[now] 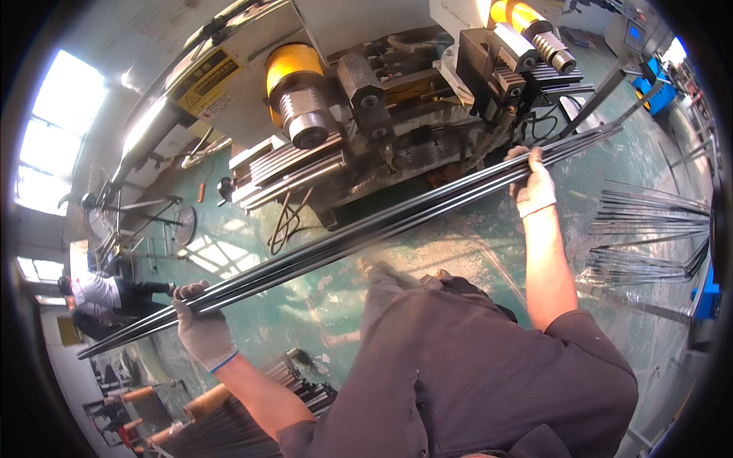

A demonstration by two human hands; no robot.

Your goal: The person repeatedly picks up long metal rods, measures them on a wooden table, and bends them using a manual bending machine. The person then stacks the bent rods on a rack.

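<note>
A bundle of long, thin dark metal rods (359,237) spans the view, running from the lower left to the upper right in front of me. Near its left end, my left hand (205,330), in a pale work glove, is closed around the rods. Toward the right end my right hand (534,183), also gloved, grips the same bundle with the thumb on top. Both rod ends stick out past my hands. The bundle is held off the floor, between my body and a machine with dark metal clamping blocks (359,82).
Yellow-covered spindles (294,67) sit on the machine ahead. Stacked dark rods (649,214) lie at the right, and more rods (229,427) at the lower left. A person (107,294) is low down at the far left. Green worn floor (450,244) lies below.
</note>
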